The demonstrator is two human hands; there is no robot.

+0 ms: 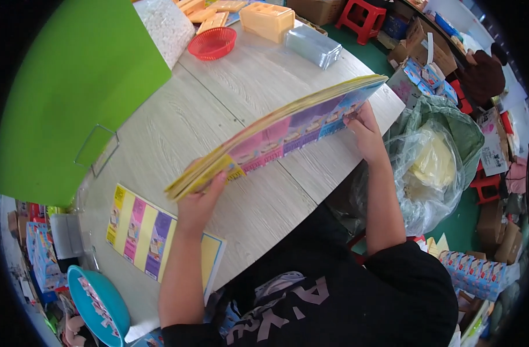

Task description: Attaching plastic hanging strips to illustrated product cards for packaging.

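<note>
Held up between both of my hands is a long, thick stack of printed sheets (282,139), coloured in yellow, pink, purple and blue panels. It stands on edge above the table, slanting from lower left to upper right. My left hand (199,199) grips its yellow lower-left end, thumb on the near face. My right hand (366,132) pinches the blue end at the right. Beneath my left forearm, a sheet with yellow, pink and purple stripes (142,231) lies flat on the pale wood-look table (241,220). The far fingers of both hands are hidden behind the stack.
A green panel (73,104) rises at the left. Toward the back sit a red basket (213,44), an orange box (268,22) and a clear plastic box (313,47). A teal basin (99,306) stands lower left. Right of the table is an open plastic bag (429,168).
</note>
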